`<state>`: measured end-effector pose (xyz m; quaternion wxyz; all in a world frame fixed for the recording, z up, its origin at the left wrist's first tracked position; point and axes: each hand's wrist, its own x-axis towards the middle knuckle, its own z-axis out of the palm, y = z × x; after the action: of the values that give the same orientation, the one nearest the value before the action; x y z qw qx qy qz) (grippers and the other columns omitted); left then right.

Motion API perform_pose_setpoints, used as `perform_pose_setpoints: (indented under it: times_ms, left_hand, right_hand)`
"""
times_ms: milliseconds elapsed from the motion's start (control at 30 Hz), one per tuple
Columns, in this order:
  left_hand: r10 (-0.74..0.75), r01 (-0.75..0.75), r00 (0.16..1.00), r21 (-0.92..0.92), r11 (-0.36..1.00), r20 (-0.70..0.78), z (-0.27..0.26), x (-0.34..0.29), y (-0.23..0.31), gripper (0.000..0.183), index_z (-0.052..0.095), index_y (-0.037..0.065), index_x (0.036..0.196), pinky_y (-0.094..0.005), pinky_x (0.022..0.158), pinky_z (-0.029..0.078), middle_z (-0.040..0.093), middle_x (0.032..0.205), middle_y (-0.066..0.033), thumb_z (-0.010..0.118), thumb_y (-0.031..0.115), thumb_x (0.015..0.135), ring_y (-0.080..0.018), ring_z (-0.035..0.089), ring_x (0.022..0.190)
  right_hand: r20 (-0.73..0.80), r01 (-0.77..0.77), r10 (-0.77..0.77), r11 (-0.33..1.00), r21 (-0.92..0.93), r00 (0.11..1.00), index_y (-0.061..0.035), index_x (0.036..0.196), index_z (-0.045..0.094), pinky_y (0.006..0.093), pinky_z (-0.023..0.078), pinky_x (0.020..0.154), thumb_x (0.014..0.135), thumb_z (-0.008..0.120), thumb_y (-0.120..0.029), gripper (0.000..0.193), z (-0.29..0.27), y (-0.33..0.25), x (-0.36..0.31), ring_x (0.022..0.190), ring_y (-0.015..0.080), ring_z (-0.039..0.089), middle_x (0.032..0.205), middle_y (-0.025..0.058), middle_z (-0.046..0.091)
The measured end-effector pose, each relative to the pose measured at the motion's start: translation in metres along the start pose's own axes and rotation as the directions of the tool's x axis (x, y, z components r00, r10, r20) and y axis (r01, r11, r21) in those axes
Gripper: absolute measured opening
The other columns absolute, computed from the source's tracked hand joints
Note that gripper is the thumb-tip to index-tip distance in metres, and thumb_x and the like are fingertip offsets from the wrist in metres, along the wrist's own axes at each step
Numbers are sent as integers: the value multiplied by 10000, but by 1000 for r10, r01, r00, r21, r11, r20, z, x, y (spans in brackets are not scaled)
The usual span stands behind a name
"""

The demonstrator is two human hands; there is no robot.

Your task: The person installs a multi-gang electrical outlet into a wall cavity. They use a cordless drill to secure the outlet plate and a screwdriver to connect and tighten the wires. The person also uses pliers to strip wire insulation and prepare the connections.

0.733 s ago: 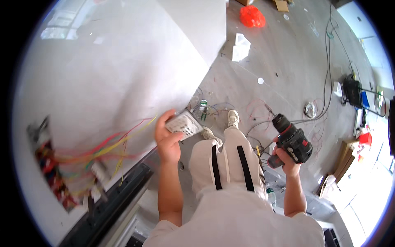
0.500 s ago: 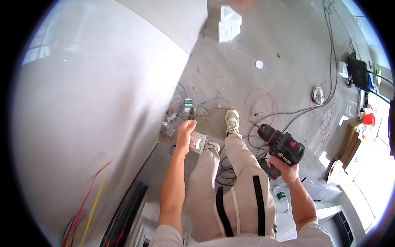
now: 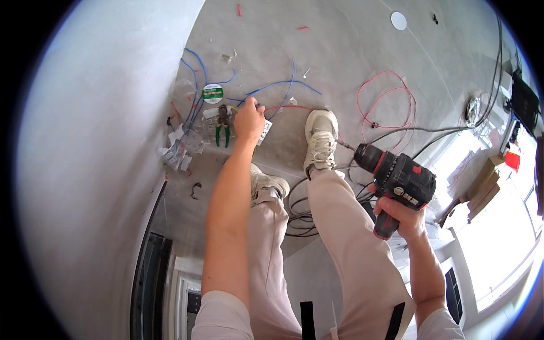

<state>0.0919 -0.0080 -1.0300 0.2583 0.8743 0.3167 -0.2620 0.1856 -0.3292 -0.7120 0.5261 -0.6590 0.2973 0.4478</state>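
My left hand (image 3: 249, 120) is closed low over the floor, beyond my left shoe. From under it shows a white socket plate (image 3: 264, 131), mostly covered by the hand. Just left of that hand lie pliers (image 3: 223, 126) with green handles, beside a round roll with a green and white label (image 3: 213, 93). My right hand (image 3: 403, 215) grips a black cordless drill (image 3: 401, 177) with red accents by its handle. The drill's bit (image 3: 344, 145) points up and left, near my right shoe (image 3: 321, 139).
Blue wire offcuts (image 3: 283, 84) and clear plastic wrappers (image 3: 184, 144) litter the floor. A red wire coil (image 3: 388, 107) lies to the right, with dark cables (image 3: 306, 218) behind my legs. A white wall (image 3: 102, 141) rises on the left. Cardboard (image 3: 484, 190) stands at the right.
My view has lowered toward the floor. My left hand has reached forward and down with the plate, beside the pliers. The drill stays in my right hand.
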Motion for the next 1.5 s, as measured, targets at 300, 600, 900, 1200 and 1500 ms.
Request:
perform_pose_setpoints:
  times_ms: [300, 600, 900, 1200, 1500]
  left_hand:
    - [175, -178, 982, 45, 983, 75, -25, 6, 17, 171, 625, 4, 979, -496, 721, 553, 734, 861, -222, 675, 150, 905, -382, 724, 786]
    - [87, 33, 994, -947, 320, 65, -366, -251, 202, 130, 678, -18, 916, -279, 671, 561, 696, 945, -118, 690, -90, 808, -143, 656, 741]
    - [373, -320, 880, -947, 7, -294, -645, -460, 316, 171, 667, -85, 939, -332, 607, 618, 613, 986, -182, 631, -160, 790, -177, 651, 689]
    - [413, -585, 767, -799, 137, -491, -730, -561, 357, 153, 665, -73, 883, -290, 616, 597, 630, 953, -171, 654, -174, 768, -136, 621, 680]
    - [487, -646, 749, -658, 387, -450, -756, -621, 376, 155, 677, -60, 856, -207, 584, 437, 665, 944, -108, 678, -180, 758, -80, 577, 712]
  right_hand:
    - [38, -7, 4, 995, 98, 999, 19, 1222, 643, 302, 591, 648, 804, 717, 68, 427, 12, -18, -30, 726, 139, 692, 1053, 131, 757]
    - [168, 240, -277, 947, 214, 946, -13, 1076, 693, 307, 552, 651, 765, 803, -2, 330, 27, -128, -215, 709, 107, 647, 950, 61, 736]
    - [415, 804, -750, 591, 70, 515, -54, 1019, 726, 340, 524, 729, 744, 891, -45, 320, 6, -246, -418, 801, 210, 648, 956, 50, 713]
    - [540, 838, -765, 514, 183, 352, -75, 1034, 731, 348, 533, 749, 745, 894, -32, 335, -12, -298, -489, 838, 187, 663, 962, 33, 721]
    - [657, 491, -601, 785, 378, 454, -63, 1121, 699, 343, 544, 712, 748, 851, -30, 404, -23, -288, -500, 793, 177, 676, 1011, 64, 745]
